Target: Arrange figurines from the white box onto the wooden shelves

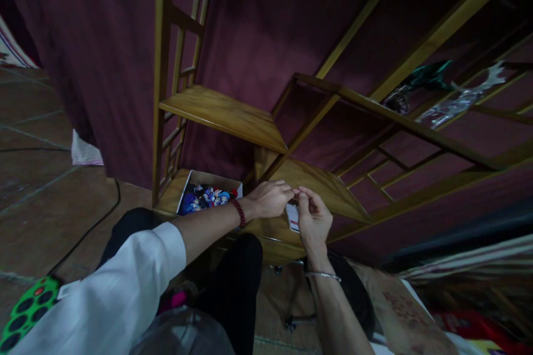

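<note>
My left hand (272, 198), with a dark red bead bracelet (239, 213) at its wrist, reaches over the lower wooden shelf (270, 228). Its fingertips meet those of my right hand (315, 213), which wears a thin silver bangle (323, 275). Both hands are closed in a pinch; whatever lies between the fingers is too small to make out. Just under the right hand lies a phone (293, 218) with a lit screen, partly covered by the fingers. Left of my left wrist stands an open white box (187, 191) full of small colourful figures (210, 197), mostly blue.
A wooden shelf frame (159, 77) rises in front of me, with a higher board (227, 113) above the box. Purple curtain (250, 28) hangs behind it. Clear and green ornaments (458, 102) stand at right. A green power strip (29, 310) lies on the floor at left.
</note>
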### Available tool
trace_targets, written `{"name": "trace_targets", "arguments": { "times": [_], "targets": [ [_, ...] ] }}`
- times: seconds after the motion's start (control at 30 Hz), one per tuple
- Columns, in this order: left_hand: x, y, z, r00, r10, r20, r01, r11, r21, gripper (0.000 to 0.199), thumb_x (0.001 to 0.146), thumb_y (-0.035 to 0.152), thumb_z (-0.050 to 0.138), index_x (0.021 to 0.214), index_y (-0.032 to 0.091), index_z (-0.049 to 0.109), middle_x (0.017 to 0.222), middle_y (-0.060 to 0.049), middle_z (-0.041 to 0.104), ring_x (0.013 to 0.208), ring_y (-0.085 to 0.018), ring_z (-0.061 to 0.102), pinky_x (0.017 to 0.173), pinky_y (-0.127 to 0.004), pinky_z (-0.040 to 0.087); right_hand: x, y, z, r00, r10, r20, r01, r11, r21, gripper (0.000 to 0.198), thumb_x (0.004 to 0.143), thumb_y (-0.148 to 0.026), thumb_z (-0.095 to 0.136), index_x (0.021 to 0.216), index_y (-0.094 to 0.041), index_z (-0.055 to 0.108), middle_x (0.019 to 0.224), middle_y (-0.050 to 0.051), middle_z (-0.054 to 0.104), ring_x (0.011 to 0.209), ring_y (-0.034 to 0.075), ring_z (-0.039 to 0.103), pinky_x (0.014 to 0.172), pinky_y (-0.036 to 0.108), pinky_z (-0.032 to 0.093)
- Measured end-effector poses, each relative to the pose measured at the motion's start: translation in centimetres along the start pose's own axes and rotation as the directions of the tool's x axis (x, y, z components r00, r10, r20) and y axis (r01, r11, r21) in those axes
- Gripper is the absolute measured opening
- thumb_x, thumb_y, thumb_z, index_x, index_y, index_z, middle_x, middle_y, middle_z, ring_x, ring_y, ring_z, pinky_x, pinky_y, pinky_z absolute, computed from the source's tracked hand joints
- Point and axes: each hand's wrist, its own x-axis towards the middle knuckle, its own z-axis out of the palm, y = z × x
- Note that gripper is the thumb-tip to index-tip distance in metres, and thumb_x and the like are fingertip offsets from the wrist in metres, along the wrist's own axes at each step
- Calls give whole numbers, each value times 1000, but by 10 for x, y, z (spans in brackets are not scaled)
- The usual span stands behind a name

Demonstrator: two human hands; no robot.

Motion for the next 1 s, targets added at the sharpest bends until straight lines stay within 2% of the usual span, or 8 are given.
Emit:
{"name": "trace_targets", "arguments": {
  "times": [0.23,0.37,0.5,0.77,1.0],
  "targets": [
    [-10,-1,7,1000,-25,-10,25,999,-42,28,82,12,38,104,12,56,100,-8,61,95,-17,53,84,-30,45,-10,7,7,998,55,1,-55,998,39,29,75,-39,57,92,-16,63,90,8,68,84,19,64,83,36,49],
    [-7,5,13,999,-35,12,35,997,-72,27,79,11,42,101,13,57,99,-7,61,94,-18,54,87,-30,44,-18,11,2,999,45,-25,-43,998,52,31,76,-38,56,96,-15,62,92,9,67,86,20,63,82,36,49],
    [-13,12,26,998,-64,2,64,991,-121,28,80,10,40,101,13,57,100,-7,61,94,-18,53,84,-30,46,-31,19,-2,1000,0,0,0,1000,-1,28,79,-36,53,95,-16,63,97,8,66,91,19,61,86,37,46],
    [-51,12,59,981,-174,84,187,966,-178,27,81,12,39,102,12,56,100,-7,61,95,-18,53,80,-30,48,-70,46,15,996,50,78,-45,997,-62,26,81,-34,49,92,-16,65,97,9,66,92,19,59,87,38,44],
    [-94,-1,85,930,-324,171,354,917,-187,29,80,12,41,104,12,58,118,-9,57,107,-17,52,94,-28,43,-109,75,46,968,163,193,-142,983,-118,29,81,-32,46,97,-16,63,100,9,65,92,18,60,86,35,46]
  ]
}}
